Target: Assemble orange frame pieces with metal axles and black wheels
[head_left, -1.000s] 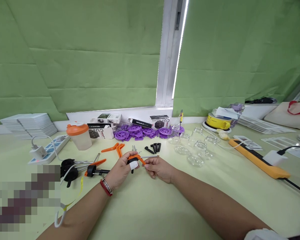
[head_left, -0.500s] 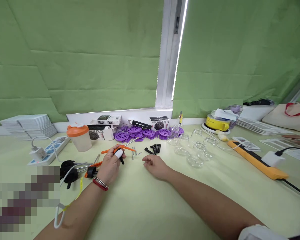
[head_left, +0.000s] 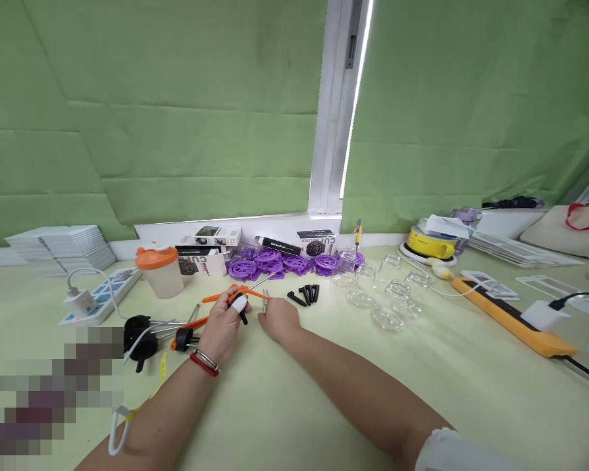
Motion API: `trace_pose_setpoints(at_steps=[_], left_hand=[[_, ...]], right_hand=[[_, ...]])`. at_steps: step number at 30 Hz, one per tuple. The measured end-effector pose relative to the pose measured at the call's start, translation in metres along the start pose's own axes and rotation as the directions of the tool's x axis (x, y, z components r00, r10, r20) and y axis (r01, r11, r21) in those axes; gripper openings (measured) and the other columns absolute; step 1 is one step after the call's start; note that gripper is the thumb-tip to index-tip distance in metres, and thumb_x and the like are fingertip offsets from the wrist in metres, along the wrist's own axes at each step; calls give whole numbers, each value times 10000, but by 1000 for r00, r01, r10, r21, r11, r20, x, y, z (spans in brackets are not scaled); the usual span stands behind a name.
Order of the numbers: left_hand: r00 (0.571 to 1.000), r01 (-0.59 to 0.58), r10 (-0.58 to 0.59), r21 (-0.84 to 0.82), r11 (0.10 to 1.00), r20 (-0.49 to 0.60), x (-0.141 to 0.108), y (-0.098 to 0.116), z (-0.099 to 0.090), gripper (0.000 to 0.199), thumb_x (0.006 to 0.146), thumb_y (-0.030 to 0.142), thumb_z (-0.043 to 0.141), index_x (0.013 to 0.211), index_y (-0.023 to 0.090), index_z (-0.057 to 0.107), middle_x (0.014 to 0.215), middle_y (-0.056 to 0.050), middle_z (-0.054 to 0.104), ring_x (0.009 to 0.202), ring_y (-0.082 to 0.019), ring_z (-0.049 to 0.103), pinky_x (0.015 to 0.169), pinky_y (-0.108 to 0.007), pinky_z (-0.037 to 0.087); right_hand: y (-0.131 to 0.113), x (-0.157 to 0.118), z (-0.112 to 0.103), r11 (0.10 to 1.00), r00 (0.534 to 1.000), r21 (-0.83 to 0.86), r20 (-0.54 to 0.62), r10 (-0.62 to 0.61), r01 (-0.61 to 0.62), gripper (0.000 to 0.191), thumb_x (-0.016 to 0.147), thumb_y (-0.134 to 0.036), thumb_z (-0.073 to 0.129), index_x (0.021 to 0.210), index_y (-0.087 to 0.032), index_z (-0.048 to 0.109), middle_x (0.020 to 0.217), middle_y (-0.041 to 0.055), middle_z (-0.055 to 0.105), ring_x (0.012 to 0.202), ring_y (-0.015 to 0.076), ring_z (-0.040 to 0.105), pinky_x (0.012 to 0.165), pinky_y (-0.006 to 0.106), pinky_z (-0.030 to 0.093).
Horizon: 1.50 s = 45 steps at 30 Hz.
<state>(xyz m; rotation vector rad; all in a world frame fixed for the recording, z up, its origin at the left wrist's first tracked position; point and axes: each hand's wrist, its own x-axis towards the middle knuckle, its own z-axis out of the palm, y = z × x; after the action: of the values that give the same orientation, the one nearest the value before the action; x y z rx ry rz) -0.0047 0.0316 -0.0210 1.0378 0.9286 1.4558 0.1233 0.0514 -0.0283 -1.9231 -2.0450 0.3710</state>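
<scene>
My left hand is closed around a curved orange plastic part. A black piece sticks out below the fingers, and a thin metal rod points away to the upper right. Something white covers the thumb. My right hand rests low on the table just right of the left one, fingers bent down at some small metal pins or screws. Its fingertips are mostly hidden, so a grip cannot be made out. Several short black handle-like pieces lie to its right.
Purple wheel-shaped parts and printed boxes line the back. Clear glass vessels stand right of centre. Black assemblies with metal rods lie left, near an orange-lidded cup. An orange power strip is at right.
My right hand has moved left, from beside the black pieces to the small metal pins. The left hand still holds the orange part. The view has shifted slightly.
</scene>
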Motion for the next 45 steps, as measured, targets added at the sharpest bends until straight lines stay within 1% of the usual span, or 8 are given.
trace_pose_setpoints(at_steps=[5,14,21,31,34,37,41,45], left_hand=[[1000,-6,6,24,1000,-7,1,-1,0,383,719,263,637,1075,200,510,815,13,580,650,-88,499,653,-234,383],[999,-4,5,31,1000,-34,3,-5,-3,404,720,311,655,1085,214,513,849,15,577,695,-95,534,657,-236,391],[999,9,-8,23,1000,-44,4,-7,-5,414,707,320,669,1076,214,516,824,21,568,704,-97,539,656,-232,392],[999,34,-33,65,997,-21,0,-6,1,417,697,317,665,1070,204,518,809,22,554,717,-108,531,663,-226,371],[999,50,-51,86,995,16,-2,-8,3,400,708,314,656,1070,203,528,812,14,561,708,-110,528,676,-233,369],[994,68,-81,170,983,69,-7,-11,6,393,718,328,644,1073,195,542,776,1,569,702,-129,524,669,-248,366],[977,55,-119,328,943,178,-18,-10,15,373,752,343,603,1090,191,560,756,-11,568,717,-147,510,652,-257,356],[951,30,-151,406,913,269,-30,-3,25,398,733,317,626,1115,235,555,901,-21,597,777,-153,502,682,-260,361]], right_hand=[[0,0,-5,999,999,-4,19,49,-49,221,770,-202,518,925,-145,665,919,130,688,848,252,652,663,301,468],[6,-8,-10,999,997,-31,69,17,-15,230,810,-168,460,933,-141,652,914,127,684,847,249,650,664,303,461],[17,-18,-19,995,988,-74,142,-54,65,220,779,-185,496,939,-143,642,960,130,673,863,256,641,669,313,457],[34,-38,-40,965,938,-107,282,-201,239,187,697,-132,528,831,-129,659,861,137,674,772,246,634,600,285,429],[47,-46,-59,960,925,-51,286,-248,274,182,700,-123,506,810,-151,649,822,96,673,694,197,613,531,246,394],[61,-48,-83,933,895,236,296,-334,271,119,657,-100,522,690,-158,622,603,19,609,531,129,554,466,202,353],[73,-39,-104,802,918,517,71,-389,300,98,652,-123,542,693,-155,625,577,-21,552,486,79,474,459,180,354],[70,-31,-100,666,922,655,-130,-365,357,128,729,-213,538,787,-152,634,560,-37,498,489,72,421,466,186,350]])
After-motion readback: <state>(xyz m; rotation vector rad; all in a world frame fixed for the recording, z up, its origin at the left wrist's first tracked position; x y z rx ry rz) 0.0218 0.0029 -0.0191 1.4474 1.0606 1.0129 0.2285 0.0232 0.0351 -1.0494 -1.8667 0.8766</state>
